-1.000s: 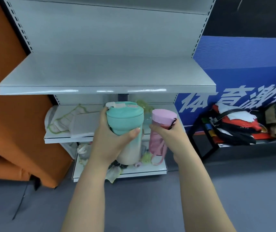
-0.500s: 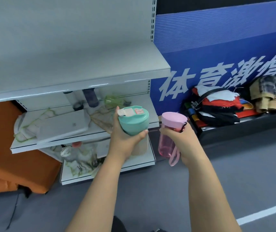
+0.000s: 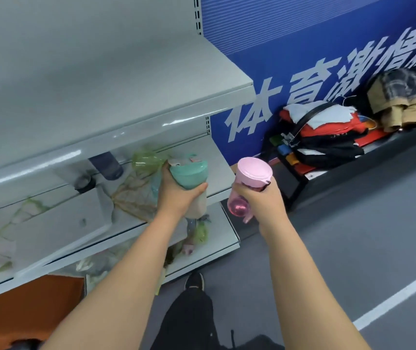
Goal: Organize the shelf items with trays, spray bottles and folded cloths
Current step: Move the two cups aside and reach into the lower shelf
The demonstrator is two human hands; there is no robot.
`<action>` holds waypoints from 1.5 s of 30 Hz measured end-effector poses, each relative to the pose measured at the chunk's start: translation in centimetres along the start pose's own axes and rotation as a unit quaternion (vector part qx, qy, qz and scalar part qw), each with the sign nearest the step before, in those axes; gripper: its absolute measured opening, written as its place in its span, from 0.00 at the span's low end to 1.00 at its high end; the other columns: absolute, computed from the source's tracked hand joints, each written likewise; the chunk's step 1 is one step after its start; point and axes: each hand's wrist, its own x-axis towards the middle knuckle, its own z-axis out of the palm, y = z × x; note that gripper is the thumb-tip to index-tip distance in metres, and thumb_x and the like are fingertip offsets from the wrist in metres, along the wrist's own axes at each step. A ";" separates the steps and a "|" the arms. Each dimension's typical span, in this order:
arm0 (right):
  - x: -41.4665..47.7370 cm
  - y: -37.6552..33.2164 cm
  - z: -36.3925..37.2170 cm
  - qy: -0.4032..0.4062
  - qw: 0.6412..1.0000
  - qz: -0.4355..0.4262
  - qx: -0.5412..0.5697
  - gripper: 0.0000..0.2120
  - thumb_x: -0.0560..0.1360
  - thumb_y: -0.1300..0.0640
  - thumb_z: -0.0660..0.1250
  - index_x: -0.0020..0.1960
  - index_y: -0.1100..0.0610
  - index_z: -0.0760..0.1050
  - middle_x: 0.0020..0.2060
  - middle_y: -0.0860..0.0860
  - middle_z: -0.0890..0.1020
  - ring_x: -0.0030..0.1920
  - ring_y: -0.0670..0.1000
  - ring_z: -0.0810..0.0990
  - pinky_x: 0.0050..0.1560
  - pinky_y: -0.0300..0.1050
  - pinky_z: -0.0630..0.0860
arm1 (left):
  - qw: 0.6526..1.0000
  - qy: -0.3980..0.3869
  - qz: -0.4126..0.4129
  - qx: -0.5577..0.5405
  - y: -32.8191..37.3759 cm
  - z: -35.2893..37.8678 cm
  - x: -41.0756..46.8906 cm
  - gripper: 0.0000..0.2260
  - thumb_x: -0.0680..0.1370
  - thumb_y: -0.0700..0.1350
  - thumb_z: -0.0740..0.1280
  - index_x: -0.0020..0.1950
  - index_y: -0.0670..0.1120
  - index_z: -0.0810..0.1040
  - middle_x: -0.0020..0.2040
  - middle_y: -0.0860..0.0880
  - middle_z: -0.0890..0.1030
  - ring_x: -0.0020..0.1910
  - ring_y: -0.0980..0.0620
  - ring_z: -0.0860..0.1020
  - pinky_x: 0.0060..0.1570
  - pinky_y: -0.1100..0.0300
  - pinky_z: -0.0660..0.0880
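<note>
My left hand (image 3: 176, 195) grips a cream bottle with a teal lid (image 3: 189, 174), held upright over the right end of the middle shelf (image 3: 217, 157). My right hand (image 3: 257, 198) holds a pink bottle (image 3: 249, 183) with a pink lid, just off the shelf's right end, above the floor. On the middle shelf lie a white tray (image 3: 58, 223), a patterned cloth (image 3: 133, 198), a green transparent bottle (image 3: 148, 160) on its side and a dark bottle (image 3: 107, 164). Small items and cloths sit on the bottom shelf (image 3: 217, 248).
The grey upper shelf (image 3: 126, 97) juts out above the hands. A blue wall panel with white lettering (image 3: 302, 72) stands to the right, with a pile of bags and clothes (image 3: 328, 132) on a low rack. An orange surface (image 3: 25, 311) is at lower left. My leg and shoe (image 3: 194, 284) are below.
The view has swung left and tilted, closer to the shelves. Both hands with their bottles have moved toward the right end of the middle shelf, and the pink bottle is tipped more toward me.
</note>
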 end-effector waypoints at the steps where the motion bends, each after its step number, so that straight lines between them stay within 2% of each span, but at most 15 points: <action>1: 1.0 0.4 1.2 -0.001 1.000 0.006 0.006 0.34 0.62 0.52 0.79 0.66 0.48 0.72 0.55 0.48 0.81 0.52 0.54 0.82 0.34 0.57 0.84 | 1.000 -0.003 0.000 0.011 -0.7 0.0 1.3 0.42 0.58 0.50 0.83 0.67 0.49 0.66 0.61 0.52 0.78 0.59 0.54 0.78 0.64 0.53 0.75; 4: 4.0 1.4 4.1 0.004 1.000 0.007 -0.002 0.35 0.60 0.48 0.78 0.66 0.45 0.71 0.57 0.48 0.79 0.55 0.56 0.79 0.32 0.60 0.83 | 0.999 -0.004 0.015 0.035 -2.2 0.2 4.9 0.39 0.63 0.43 0.83 0.67 0.51 0.65 0.60 0.54 0.76 0.58 0.56 0.76 0.57 0.70 0.72; 6: 6.0 2.3 5.7 0.011 1.000 0.012 -0.026 0.32 0.63 0.49 0.78 0.65 0.45 0.70 0.56 0.48 0.79 0.53 0.53 0.79 0.34 0.58 0.84 | 0.999 -0.011 0.024 0.044 -3.0 0.8 7.5 0.40 0.63 0.45 0.83 0.69 0.50 0.65 0.60 0.55 0.76 0.56 0.56 0.77 0.50 0.72 0.71; 10: 9.8 4.5 7.8 0.036 0.999 -0.004 -0.039 0.33 0.68 0.55 0.78 0.68 0.45 0.68 0.55 0.45 0.76 0.54 0.51 0.77 0.43 0.46 0.79 | 0.995 -0.029 0.054 0.083 -3.8 1.8 12.5 0.39 0.63 0.51 0.83 0.66 0.56 0.64 0.59 0.56 0.77 0.55 0.55 0.78 0.50 0.67 0.74; 12: 11.3 5.3 8.4 0.052 0.998 0.001 -0.028 0.35 0.68 0.55 0.78 0.70 0.45 0.67 0.57 0.45 0.76 0.58 0.51 0.76 0.51 0.46 0.77 | 0.993 -0.026 0.066 0.094 -3.9 2.3 14.3 0.35 0.63 0.53 0.82 0.60 0.62 0.63 0.60 0.55 0.78 0.58 0.53 0.79 0.57 0.57 0.77; 15: 13.5 6.3 9.4 0.055 0.998 0.020 -0.026 0.36 0.67 0.53 0.78 0.71 0.44 0.66 0.58 0.44 0.76 0.60 0.51 0.76 0.54 0.50 0.79 | 0.990 -0.033 0.087 0.108 -3.9 3.6 16.5 0.30 0.65 0.50 0.82 0.52 0.66 0.63 0.61 0.52 0.78 0.61 0.49 0.78 0.62 0.51 0.75; 17: 14.3 6.6 9.8 0.052 0.998 0.022 -0.027 0.36 0.68 0.54 0.78 0.71 0.44 0.66 0.57 0.43 0.75 0.59 0.50 0.75 0.53 0.45 0.75 | 0.988 -0.042 0.093 0.115 -4.1 4.5 17.6 0.31 0.67 0.47 0.81 0.55 0.63 0.63 0.63 0.47 0.78 0.62 0.47 0.77 0.64 0.49 0.74; 20: 15.2 6.8 10.3 0.047 0.998 0.020 -0.025 0.36 0.69 0.55 0.78 0.72 0.45 0.65 0.57 0.43 0.74 0.58 0.49 0.74 0.51 0.40 0.71 | 0.988 -0.045 0.086 0.121 -5.3 5.6 18.9 0.35 0.67 0.47 0.81 0.68 0.48 0.68 0.66 0.45 0.77 0.64 0.45 0.76 0.66 0.48 0.72; 22: 15.7 6.7 10.6 0.035 0.999 0.015 -0.030 0.36 0.69 0.56 0.78 0.72 0.46 0.65 0.57 0.43 0.74 0.56 0.47 0.73 0.48 0.36 0.70 | 0.989 -0.040 0.080 0.119 -6.3 6.1 19.5 0.37 0.66 0.46 0.82 0.69 0.45 0.68 0.66 0.45 0.77 0.64 0.45 0.76 0.66 0.48 0.72; 24: 15.8 6.5 10.8 0.019 0.999 0.006 -0.043 0.34 0.69 0.57 0.77 0.71 0.47 0.66 0.56 0.44 0.74 0.55 0.48 0.74 0.45 0.35 0.70 | 0.990 -0.033 0.076 0.111 -6.9 6.6 19.8 0.36 0.65 0.46 0.82 0.68 0.46 0.69 0.66 0.45 0.77 0.64 0.45 0.76 0.65 0.48 0.73; 32: 16.0 6.8 10.6 0.001 0.998 0.001 -0.060 0.36 0.70 0.58 0.77 0.72 0.47 0.64 0.59 0.44 0.74 0.57 0.46 0.72 0.53 0.39 0.69 | 0.997 0.011 0.033 0.070 -9.0 7.1 20.1 0.38 0.64 0.50 0.82 0.69 0.51 0.66 0.68 0.47 0.76 0.66 0.47 0.75 0.66 0.48 0.73; 36: 16.3 6.5 10.8 -0.003 0.997 0.000 -0.076 0.35 0.70 0.58 0.77 0.72 0.49 0.64 0.64 0.48 0.75 0.57 0.47 0.72 0.52 0.39 0.69 | 0.997 0.020 0.032 0.067 -9.2 7.4 20.5 0.39 0.63 0.53 0.81 0.68 0.52 0.66 0.67 0.48 0.77 0.65 0.48 0.76 0.65 0.48 0.74; 40: 16.7 6.7 10.9 -0.001 0.996 -0.004 -0.088 0.35 0.70 0.57 0.77 0.72 0.49 0.64 0.63 0.47 0.74 0.56 0.46 0.71 0.50 0.37 0.68 | 0.998 0.017 0.035 0.053 -9.6 8.0 20.6 0.36 0.64 0.52 0.81 0.63 0.58 0.63 0.67 0.49 0.76 0.65 0.49 0.75 0.66 0.50 0.73; 43: 16.5 6.1 11.0 -0.008 0.994 0.005 -0.109 0.36 0.71 0.56 0.76 0.73 0.48 0.63 0.59 0.45 0.73 0.55 0.46 0.70 0.41 0.31 0.67 | 0.997 0.009 0.029 0.065 -9.3 7.7 20.6 0.36 0.65 0.51 0.81 0.66 0.54 0.65 0.67 0.48 0.76 0.66 0.48 0.75 0.66 0.50 0.73; 45: 16.4 5.9 10.8 -0.018 0.992 0.022 -0.121 0.36 0.71 0.56 0.76 0.74 0.49 0.62 0.63 0.47 0.74 0.57 0.47 0.71 0.47 0.35 0.68 | 0.997 -0.008 0.009 0.073 -8.9 7.7 20.7 0.39 0.65 0.51 0.81 0.71 0.49 0.65 0.69 0.48 0.75 0.67 0.47 0.74 0.67 0.48 0.72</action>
